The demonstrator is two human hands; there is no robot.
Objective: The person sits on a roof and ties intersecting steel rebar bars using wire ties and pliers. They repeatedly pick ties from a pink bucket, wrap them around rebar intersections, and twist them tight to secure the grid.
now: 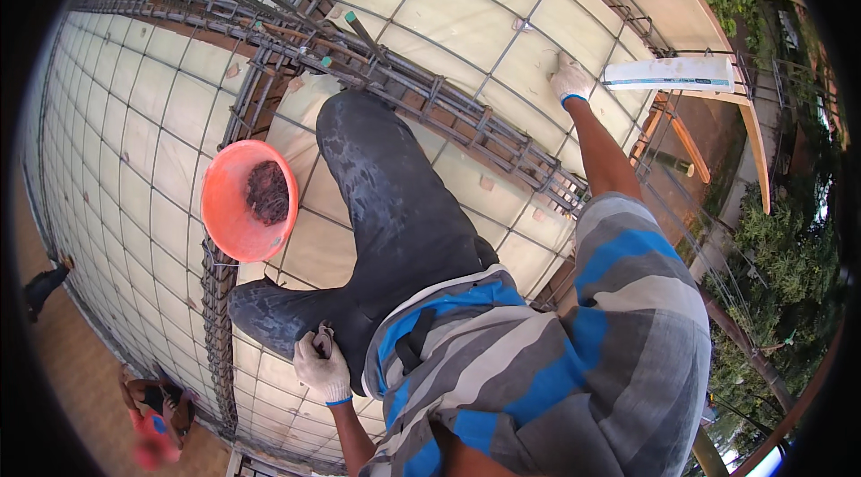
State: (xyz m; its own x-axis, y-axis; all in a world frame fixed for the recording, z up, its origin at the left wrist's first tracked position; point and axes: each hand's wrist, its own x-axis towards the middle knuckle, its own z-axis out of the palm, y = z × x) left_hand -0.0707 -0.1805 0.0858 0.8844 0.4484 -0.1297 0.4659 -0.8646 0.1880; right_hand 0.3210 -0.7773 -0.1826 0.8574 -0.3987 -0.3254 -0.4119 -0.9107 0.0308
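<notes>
Holding a small dark object (325, 339), the left hand (322, 374) is by the thigh (291, 311); the right hand (570, 82), grip unclear, is over the mesh (491, 75).

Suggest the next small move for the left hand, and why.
I'd probably bring the left hand over beside the right hand: the left holds a small dark object, too unclear to identify, back by the dark trousers, while the right reaches out alone over the steel mesh.
</notes>
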